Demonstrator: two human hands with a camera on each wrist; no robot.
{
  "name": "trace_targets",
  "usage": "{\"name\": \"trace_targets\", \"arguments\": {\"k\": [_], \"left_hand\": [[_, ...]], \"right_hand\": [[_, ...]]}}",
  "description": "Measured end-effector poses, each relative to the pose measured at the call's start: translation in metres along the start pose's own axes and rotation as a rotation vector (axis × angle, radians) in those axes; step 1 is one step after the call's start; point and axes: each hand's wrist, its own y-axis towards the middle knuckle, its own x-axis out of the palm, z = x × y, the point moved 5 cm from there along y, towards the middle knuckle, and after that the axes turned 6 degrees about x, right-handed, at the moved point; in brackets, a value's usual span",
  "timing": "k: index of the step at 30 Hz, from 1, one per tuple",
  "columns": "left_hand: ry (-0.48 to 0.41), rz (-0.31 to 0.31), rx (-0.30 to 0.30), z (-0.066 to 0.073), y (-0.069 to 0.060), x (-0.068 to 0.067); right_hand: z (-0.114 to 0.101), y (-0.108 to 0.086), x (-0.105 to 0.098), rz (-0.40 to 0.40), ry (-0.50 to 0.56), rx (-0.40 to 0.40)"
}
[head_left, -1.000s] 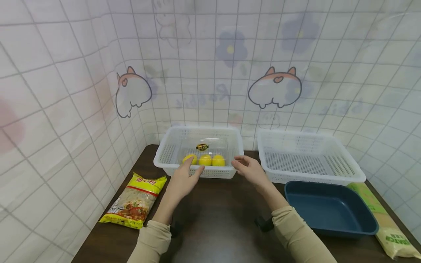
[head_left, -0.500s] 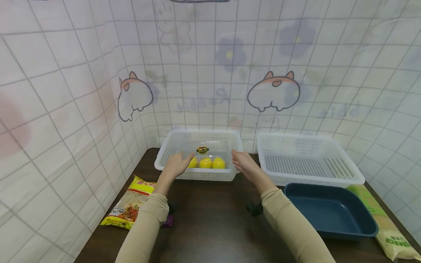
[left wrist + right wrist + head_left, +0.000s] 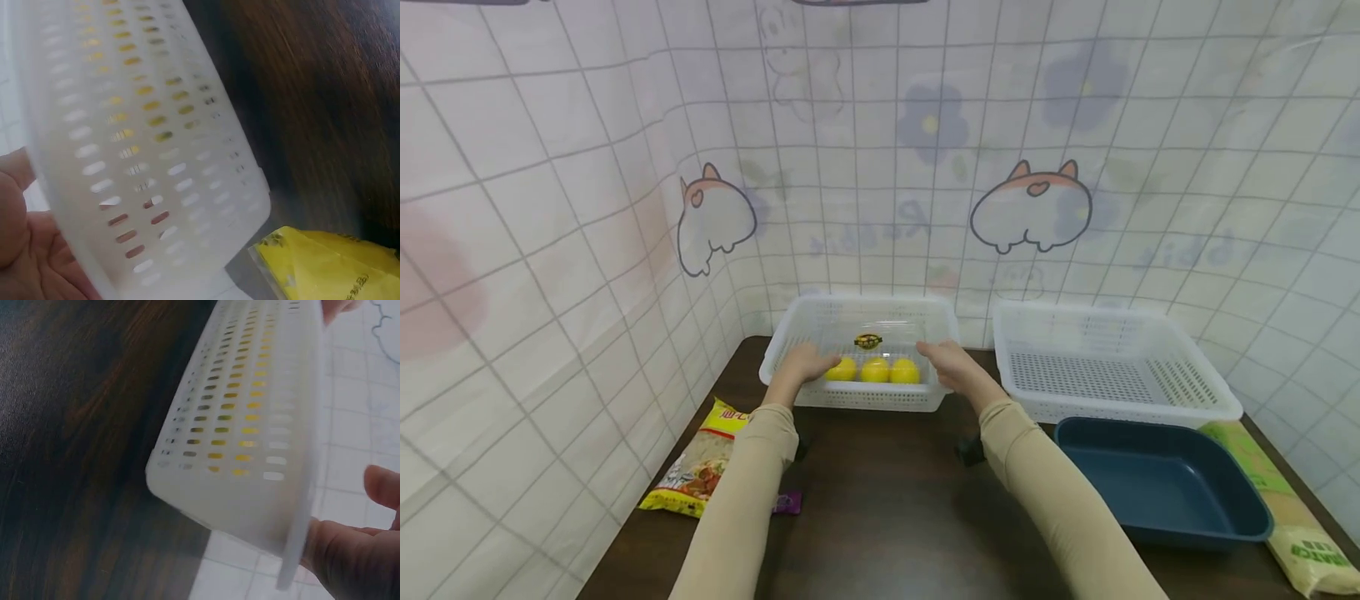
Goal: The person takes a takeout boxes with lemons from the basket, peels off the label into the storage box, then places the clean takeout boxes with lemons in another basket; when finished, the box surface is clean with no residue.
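A white perforated basket [image 3: 872, 400] stands at the back left of the table. Inside it lies a clear plastic box [image 3: 891, 329] with a dark gold-edged label and three yellow round pieces [image 3: 875, 370]. My left hand [image 3: 807, 363] reaches over the basket's left part, thumb toward the yellow pieces; in the left wrist view, part of the hand [image 3: 37, 250] shows through the slots. My right hand [image 3: 953, 367] reaches over the right side, its thumb apart from its fingers. Fingertips are mostly hidden, so contact with the box cannot be told.
A second white basket [image 3: 1112, 404] stands at the back right. Before it sits a dark blue tray [image 3: 1165, 475], beside a green and beige bag [image 3: 1292, 517]. A yellow food bag [image 3: 700, 467] lies left, partly behind my sleeve, near a small purple packet [image 3: 787, 502].
Both hands have moved forward from the basket's front edge to over its left and right sides. A purple packet has come into sight beside my left sleeve. The basket has stayed in place.
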Motion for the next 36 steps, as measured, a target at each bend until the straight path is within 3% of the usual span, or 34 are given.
{"name": "trace_targets", "arguments": {"k": [3,11,17,21,26,32,36], "left_hand": [[0.005,-0.027,-0.022,-0.002,0.003,0.0],[-0.05,-0.043,-0.056,-0.006,0.01,-0.004],[-0.097,-0.063,-0.066,-0.014,0.018,0.001],[-0.108,-0.063,-0.07,-0.014,0.017,0.0],[-0.112,-0.046,-0.065,-0.01,0.014,-0.004],[-0.18,-0.041,-0.053,-0.013,0.008,-0.007],[-0.176,-0.034,-0.043,-0.016,0.009,-0.017]], "right_hand": [[-0.001,0.005,0.004,-0.017,0.008,0.028],[-0.004,0.019,0.008,0.066,-0.054,0.053],[-0.002,0.032,0.009,0.194,-0.219,0.081],[-0.003,0.032,0.008,0.236,-0.287,0.079],[-0.007,0.03,0.007,0.26,-0.3,0.051],[-0.006,0.026,0.01,0.249,-0.235,0.057],[-0.01,0.022,0.01,0.241,-0.231,0.046]]}}
